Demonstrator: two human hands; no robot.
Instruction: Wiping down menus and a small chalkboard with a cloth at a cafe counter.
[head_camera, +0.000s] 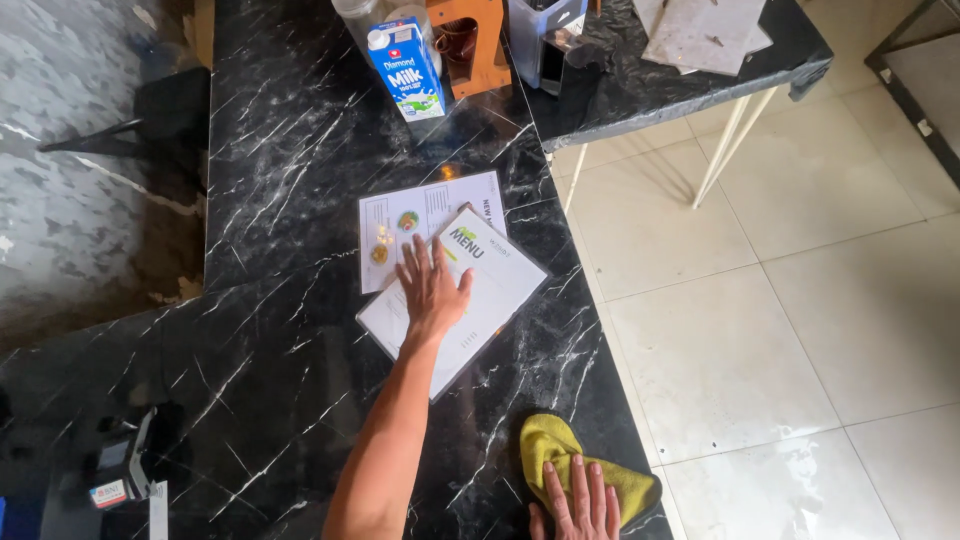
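Flat now: left hand (432, 290) spread, fingers open, palm pressing the white menu card (455, 296), nothing clasped in the grip. Likewise right hand (578, 503), fingers splayed on the yellow cloth (550, 450) near the table (280, 200) edge. Under the card, partly overlapped, a second printed sheet (400, 225). Further back, upright, a blue milk carton (405, 68). Down left, a small dark device (125, 465).

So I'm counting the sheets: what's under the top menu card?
A second printed sheet lies under the menu card, its upper left showing. The left hand presses on top; the rest is covered.
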